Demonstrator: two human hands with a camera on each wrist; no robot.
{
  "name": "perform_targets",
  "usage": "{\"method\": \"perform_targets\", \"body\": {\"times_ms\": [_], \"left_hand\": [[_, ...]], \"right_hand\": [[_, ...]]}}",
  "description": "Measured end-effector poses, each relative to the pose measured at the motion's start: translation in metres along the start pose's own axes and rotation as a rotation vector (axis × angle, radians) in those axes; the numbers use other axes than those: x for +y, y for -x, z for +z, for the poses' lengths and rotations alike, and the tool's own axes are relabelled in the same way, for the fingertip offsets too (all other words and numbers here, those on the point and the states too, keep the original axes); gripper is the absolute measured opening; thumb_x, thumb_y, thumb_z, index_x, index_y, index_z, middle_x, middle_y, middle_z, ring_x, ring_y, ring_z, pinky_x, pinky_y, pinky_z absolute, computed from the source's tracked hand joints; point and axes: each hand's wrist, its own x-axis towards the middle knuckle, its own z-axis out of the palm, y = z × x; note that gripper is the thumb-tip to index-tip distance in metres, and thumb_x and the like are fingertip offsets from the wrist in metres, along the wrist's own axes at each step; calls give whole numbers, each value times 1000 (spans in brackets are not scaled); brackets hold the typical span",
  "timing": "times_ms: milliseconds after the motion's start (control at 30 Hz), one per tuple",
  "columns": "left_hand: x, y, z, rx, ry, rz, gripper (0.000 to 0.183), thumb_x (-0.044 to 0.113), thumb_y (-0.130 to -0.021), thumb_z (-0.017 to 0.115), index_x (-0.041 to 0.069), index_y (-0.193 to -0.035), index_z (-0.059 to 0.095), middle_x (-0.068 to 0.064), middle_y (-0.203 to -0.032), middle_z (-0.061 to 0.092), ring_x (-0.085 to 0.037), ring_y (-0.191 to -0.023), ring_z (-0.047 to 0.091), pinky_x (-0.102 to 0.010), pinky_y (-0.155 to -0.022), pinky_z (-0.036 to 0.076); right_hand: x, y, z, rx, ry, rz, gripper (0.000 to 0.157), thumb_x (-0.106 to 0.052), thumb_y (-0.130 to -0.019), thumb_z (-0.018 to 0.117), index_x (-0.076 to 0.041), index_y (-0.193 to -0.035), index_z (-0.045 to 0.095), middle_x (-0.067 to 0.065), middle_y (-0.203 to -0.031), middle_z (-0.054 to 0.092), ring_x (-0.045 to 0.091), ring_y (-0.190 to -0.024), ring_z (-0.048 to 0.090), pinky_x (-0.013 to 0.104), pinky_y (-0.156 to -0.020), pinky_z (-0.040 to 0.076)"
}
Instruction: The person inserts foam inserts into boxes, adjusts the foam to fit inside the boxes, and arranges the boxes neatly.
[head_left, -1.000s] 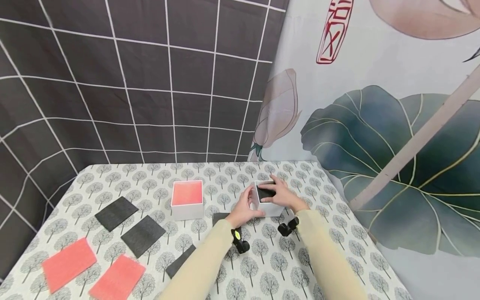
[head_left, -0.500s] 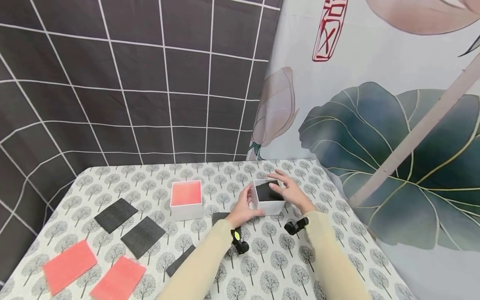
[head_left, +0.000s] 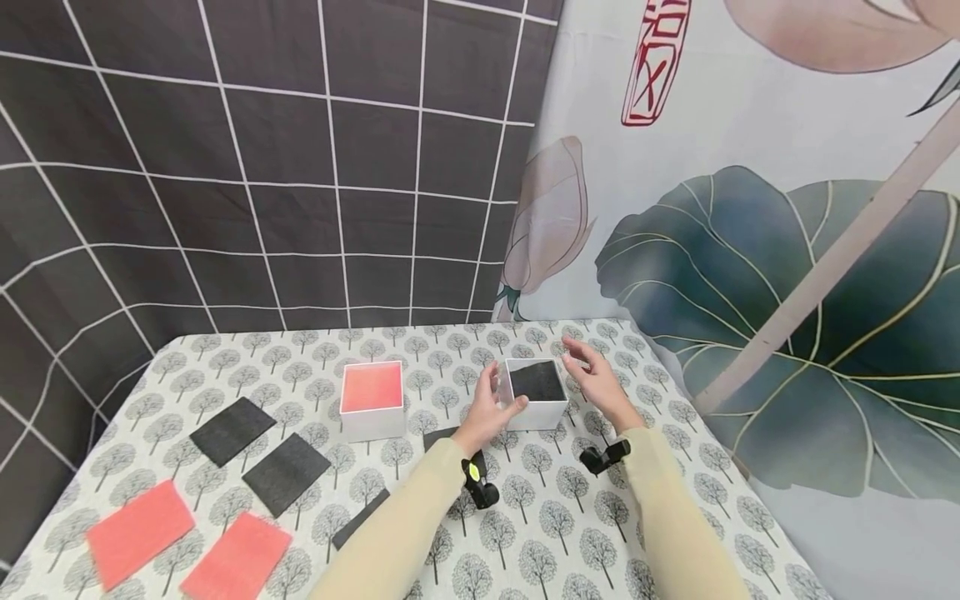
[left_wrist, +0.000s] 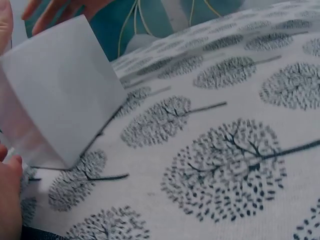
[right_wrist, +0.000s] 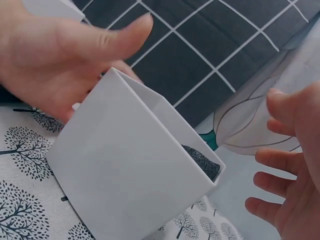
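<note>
A white open-topped box [head_left: 537,417] stands upright on the table, with a dark, grainy, cloth-like sheet [head_left: 538,382] inside it. My left hand [head_left: 486,417] is at the box's left side, its thumb stretched towards the front wall; whether it touches cannot be told. In the right wrist view the left hand [right_wrist: 65,57] shows its fingers partly hidden behind the box. To the box's right my right hand [head_left: 602,387] is held apart from it, fingers loosely bent with nothing in them. The right wrist view shows a gap between that hand [right_wrist: 295,165] and the rim.
A second white box [head_left: 372,423] holding red sheets [head_left: 372,386] stands to the left. Two black sheets [head_left: 232,430] and two red sheets [head_left: 140,533] lie at the table's left. More black sheets [head_left: 360,518] are partly covered by the left arm. A dark checked curtain [head_left: 300,208] hangs behind.
My right hand has come out of the box and moved off to the right, leaving the black sheet inside. The left hand's fingers have loosened from the box's side.
</note>
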Motion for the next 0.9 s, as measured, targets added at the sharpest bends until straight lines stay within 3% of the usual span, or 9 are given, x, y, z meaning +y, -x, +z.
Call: {"method": "perform_targets", "body": {"times_ms": [100, 267, 400, 500, 667, 900], "left_hand": [[-10, -6, -1, 9, -15, 16, 92, 33, -86, 66, 0, -146, 5, -26, -147, 13, -39, -135, 16, -45, -110, 21], [-17, -12, -2, 43, -2, 34, 82, 39, -90, 57, 1, -146, 9, -22, -148, 15, -35, -136, 19, -42, -111, 22], [4, -3, -6, 58, 60, 39, 66, 26, -97, 49, -4, -144, 13, -25, -146, 18, -37, -135, 19, -44, -111, 20], [20, 6, -12, 68, 46, 43, 59, 23, -98, 45, -7, -141, 18, -27, -145, 22, -39, -134, 20, -47, -110, 20], [18, 13, -24, 55, -64, 38, 55, 27, -98, 45, -5, -140, 27, -22, -143, 30, -33, -134, 25, -46, -110, 23], [14, 30, -40, -3, -283, 27, 55, 40, -98, 40, 5, -139, 35, -15, -144, 34, -28, -134, 28, -44, -109, 25]], "right_hand": [[-5, 2, -1, 25, -34, -4, 45, -13, -98, 45, 5, -138, 36, 27, -137, 39, 41, -125, 36, 54, -104, 28], [12, 0, -1, 46, -34, 1, 49, -25, -100, 43, -2, -142, 33, 22, -138, 40, 35, -127, 37, 50, -105, 30], [26, 0, 0, 29, -72, 19, 55, -31, -100, 41, -6, -146, 26, 21, -142, 36, 34, -132, 31, 48, -107, 27], [29, 3, 3, -7, -128, 20, 56, -25, -100, 41, -2, -147, 19, 23, -144, 31, 35, -134, 26, 49, -108, 24], [22, 15, 6, -92, -121, 3, 63, -11, -98, 44, 1, -147, 7, 25, -147, 22, 40, -135, 18, 54, -108, 19], [28, 23, 9, -134, -112, -31, 65, -6, -97, 45, 0, -147, 4, 27, -148, 17, 43, -136, 13, 58, -107, 17]]}}
